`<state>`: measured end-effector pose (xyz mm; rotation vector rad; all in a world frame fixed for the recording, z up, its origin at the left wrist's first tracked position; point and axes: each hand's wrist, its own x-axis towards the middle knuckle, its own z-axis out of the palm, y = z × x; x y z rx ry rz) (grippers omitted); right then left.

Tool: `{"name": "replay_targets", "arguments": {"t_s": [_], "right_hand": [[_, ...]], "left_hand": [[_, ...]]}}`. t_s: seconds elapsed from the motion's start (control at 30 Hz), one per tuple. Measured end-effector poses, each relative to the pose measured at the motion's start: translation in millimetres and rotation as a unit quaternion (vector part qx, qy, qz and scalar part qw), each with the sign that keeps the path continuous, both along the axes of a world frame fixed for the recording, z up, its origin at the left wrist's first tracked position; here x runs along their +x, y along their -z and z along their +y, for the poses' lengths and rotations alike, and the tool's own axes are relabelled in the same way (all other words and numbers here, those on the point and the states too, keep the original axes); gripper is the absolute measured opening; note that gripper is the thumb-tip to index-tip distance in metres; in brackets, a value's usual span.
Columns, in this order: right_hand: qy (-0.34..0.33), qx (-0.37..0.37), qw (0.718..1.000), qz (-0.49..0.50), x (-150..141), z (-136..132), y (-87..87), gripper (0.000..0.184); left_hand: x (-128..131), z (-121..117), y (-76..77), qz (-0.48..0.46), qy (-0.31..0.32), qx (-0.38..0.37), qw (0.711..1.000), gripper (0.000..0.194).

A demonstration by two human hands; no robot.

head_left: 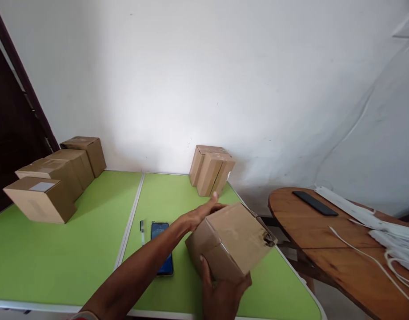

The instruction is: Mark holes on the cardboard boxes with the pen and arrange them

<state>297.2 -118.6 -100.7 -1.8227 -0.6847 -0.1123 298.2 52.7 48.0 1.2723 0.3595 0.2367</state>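
Observation:
A small brown cardboard box (pixel 233 240) is tilted above the right part of the green table (pixel 74 262). My left hand (pixel 199 214) presses against its far left side, fingers stretched out. My right hand (pixel 222 295) grips it from below at the near edge, thumb up on its left face. The box's right corner looks torn. A phone with a lit blue screen (pixel 162 246) lies flat on the table just left of the box, under my left forearm. A pen (pixel 142 231) lies beside the phone.
Several closed cardboard boxes (pixel 54 178) stand in a row at the table's far left. Two more boxes (pixel 210 171) lean at the back against the white wall. At right is a round wooden table (pixel 321 240) with a dark phone (pixel 314 203) and white strips (pixel 384 231).

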Motion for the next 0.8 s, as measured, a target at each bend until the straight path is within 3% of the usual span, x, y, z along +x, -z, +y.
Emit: {"name": "replay_targets", "arguments": {"t_s": [0.1, 0.23, 0.33, 0.47, 0.57, 0.67, 0.73, 0.8], "right_hand": [[0.045, -0.009, 0.999, 0.003, 4, 28, 2.0, 0.120], [0.045, -0.033, 0.998, -0.022, 6, 61, -1.2, 0.112], [0.061, -0.043, 0.997, -0.025, 17, 88, -5.0, 0.104], [0.073, -0.058, 0.996, 0.000, 46, 134, -12.5, 0.100], [0.082, -0.065, 0.994, 0.032, 70, 170, -18.8, 0.102], [0.089, -0.067, 0.992, 0.062, 87, 190, -24.8, 0.114], [0.078, -0.064, 0.992, 0.076, 94, 188, -28.5, 0.121], [0.037, -0.057, 0.994, 0.081, 95, 173, -31.2, 0.120]], "left_hand": [[10, 23, 15.2, 0.016, -0.083, -0.011, 0.996, 0.110], [24, 54, 18.8, 0.035, -0.269, 0.038, 0.962, 0.108], [40, 61, 17.1, 0.025, -0.380, 0.085, 0.921, 0.093], [42, 44, 9.0, 0.005, -0.441, 0.144, 0.886, 0.054], [19, 24, -5.3, -0.031, -0.442, 0.160, 0.882, 0.046], [-21, 9, -25.6, -0.118, -0.396, 0.126, 0.902, 0.043], [-56, 0, -37.5, -0.168, -0.325, 0.094, 0.926, 0.039], [-100, -12, -44.4, -0.191, -0.196, 0.065, 0.960, 0.042]]}}
